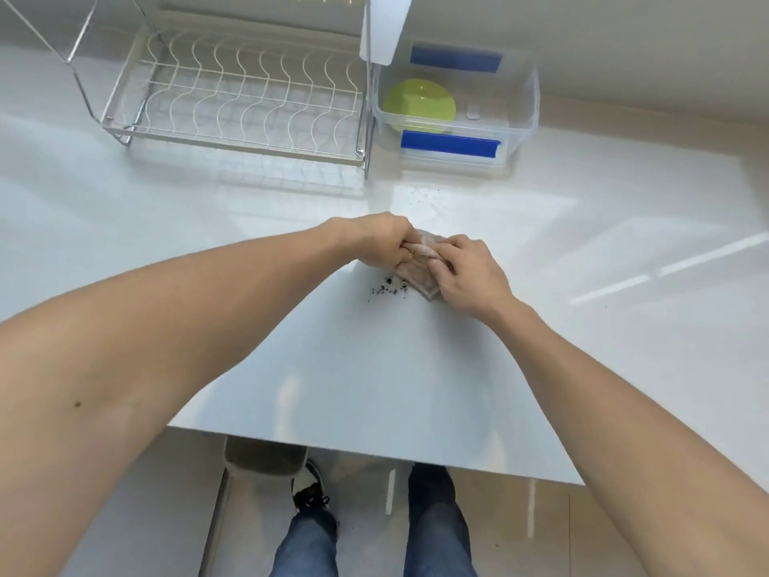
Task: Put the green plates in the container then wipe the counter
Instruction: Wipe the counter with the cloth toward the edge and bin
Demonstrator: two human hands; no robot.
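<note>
A green plate (418, 102) lies inside the clear plastic container (522, 118) with blue clips at the back right of the white counter (333, 368). In the middle of the counter, my left hand (378, 239) and my right hand (470, 276) both grip a crumpled pinkish cloth (418, 264) that rests on the surface between them. Dark crumbs (389, 290) lie scattered just in front of the cloth, and finer specks (420, 197) dot the counter behind it.
An empty wire dish rack (237, 97) stands at the back left, next to the container. A white panel (385, 27) hangs above the container. The counter's front edge (374, 451) runs below my arms, with a bin (266, 456) and my feet beneath.
</note>
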